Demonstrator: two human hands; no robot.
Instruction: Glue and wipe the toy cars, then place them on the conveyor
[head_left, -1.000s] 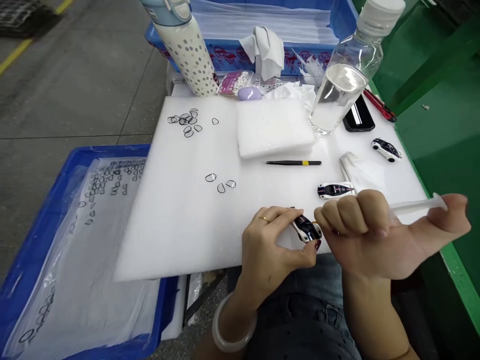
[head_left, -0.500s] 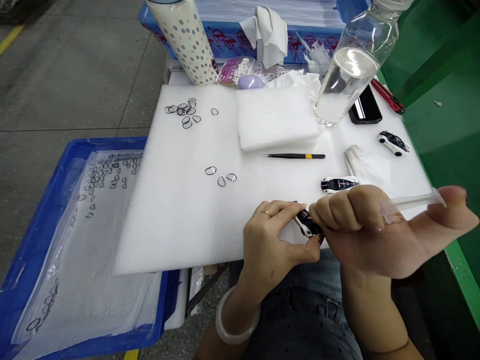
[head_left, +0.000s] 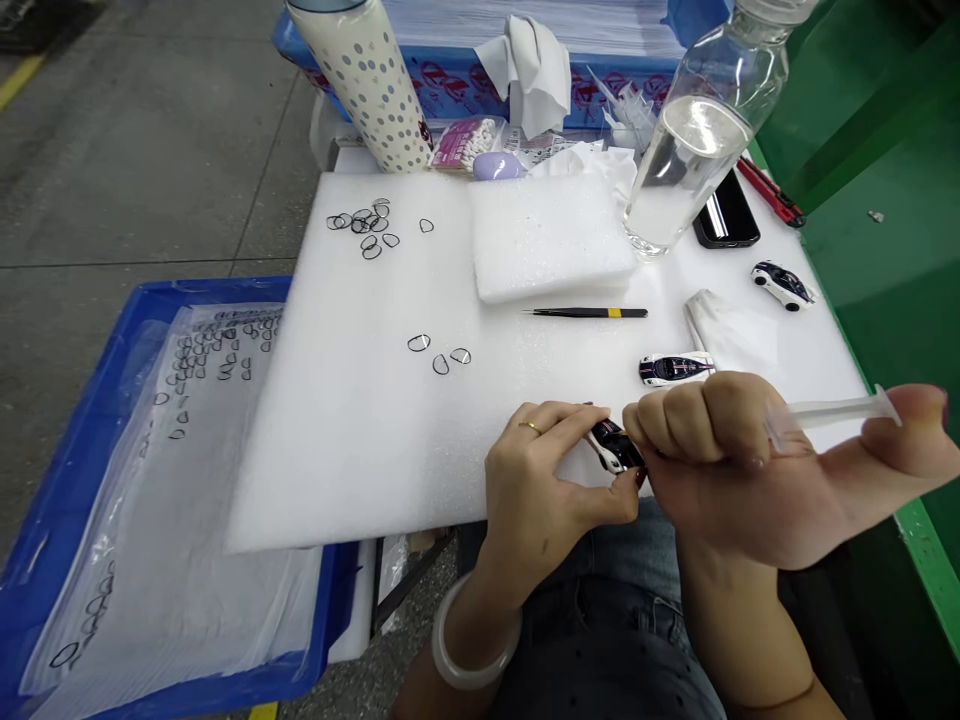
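Between the thumb and index finger of my left hand point(head_left: 544, 475) is a small white and dark toy car point(head_left: 613, 445), tilted at the front edge of the foam sheet. Fingers of my right hand point(head_left: 735, 450) wrap round a translucent syringe point(head_left: 832, 408); its plunger sticks out to the right with my thumb against the end. The syringe's barrel and tip are hidden by the fist, which is right beside the car. A second toy car point(head_left: 675, 369) lies just beyond my right hand, and a third toy car point(head_left: 782, 285) is farther right.
Black thin rings point(head_left: 440, 364) lie on the white foam sheet point(head_left: 337, 430). Black tweezers point(head_left: 589, 313) rest before a foam block point(head_left: 551, 240). A glass bottle point(head_left: 686, 160), phone point(head_left: 726, 215) and dotted tumbler point(head_left: 367, 85) stand behind. A blue tray point(head_left: 112, 345) is at left.
My right thumb and the syringe plunger have shifted slightly right and down. My left hand keeps its hold on the toy car; the view has moved a little.
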